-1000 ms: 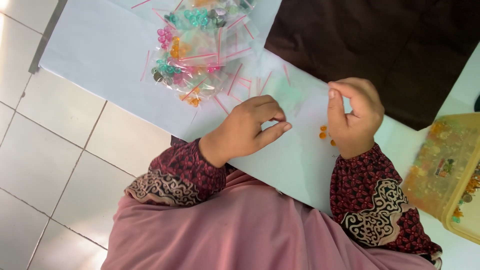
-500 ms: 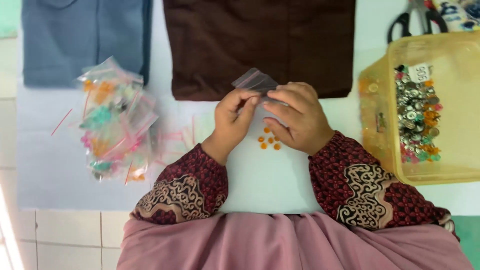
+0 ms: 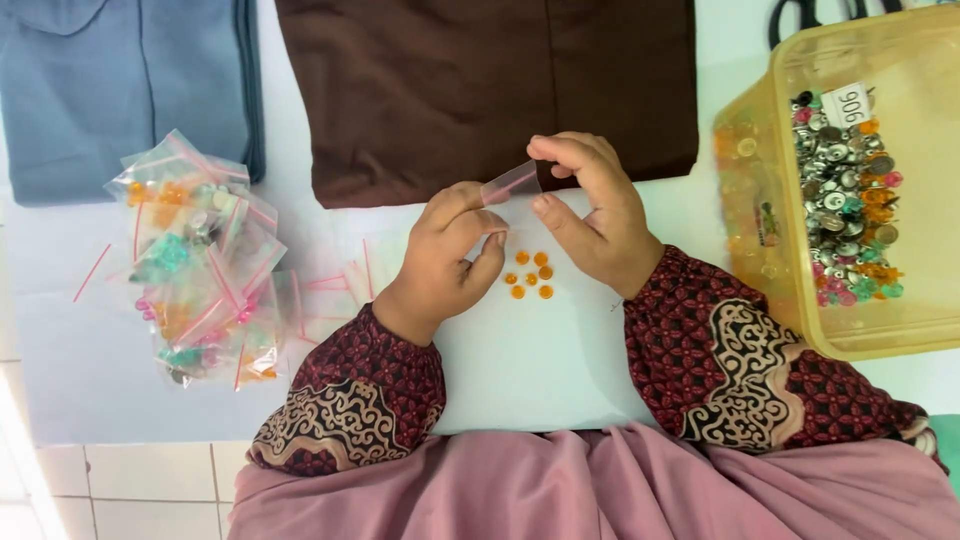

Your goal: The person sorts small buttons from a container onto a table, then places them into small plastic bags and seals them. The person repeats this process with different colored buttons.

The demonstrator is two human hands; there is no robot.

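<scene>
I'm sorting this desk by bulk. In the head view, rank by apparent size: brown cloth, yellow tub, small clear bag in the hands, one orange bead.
1. Brown cloth
2. Yellow tub, partly cut off by the frame, so unsure against the cloth
3. Clear bag
4. Orange bead

Loose buttons [image 3: 531, 275] between bag pile [image 3: 200, 262] and tub [image 3: 880, 330]

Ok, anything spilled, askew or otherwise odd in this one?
Nothing looks damaged. A few small orange beads lie loose on the white surface below the clear zip bag that both hands hold, left hand and right hand. The pile of small bead bags at the left lies jumbled.
</scene>
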